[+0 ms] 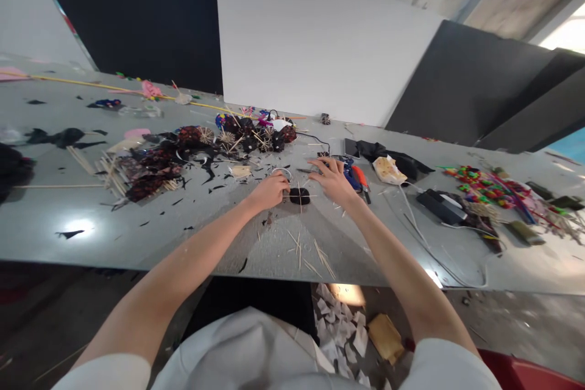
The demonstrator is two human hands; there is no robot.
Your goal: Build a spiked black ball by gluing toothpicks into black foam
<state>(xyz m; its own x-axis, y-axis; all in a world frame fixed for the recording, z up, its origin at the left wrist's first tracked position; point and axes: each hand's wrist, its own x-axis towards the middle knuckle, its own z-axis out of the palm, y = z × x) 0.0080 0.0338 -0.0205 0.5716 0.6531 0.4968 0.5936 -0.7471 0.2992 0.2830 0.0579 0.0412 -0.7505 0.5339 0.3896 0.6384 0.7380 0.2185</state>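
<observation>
A small black oval piece lies on the grey table between my hands, with thin wooden sticks crossing over it. At its left side is my left hand, closed with curled fingertips near the end of one stick; what it pinches, if anything, is too small to make out. My right hand hovers to the upper right of the piece, palm down and fingers apart, holding nothing I can see. A white ring shows just behind the left hand. Loose sticks lie nearer the table's front edge.
An orange-handled tool lies right of my right hand, by a pale block. A white cable runs past a black box. Dark stick-studded balls and a pile of sticks and dark scraps occupy the left.
</observation>
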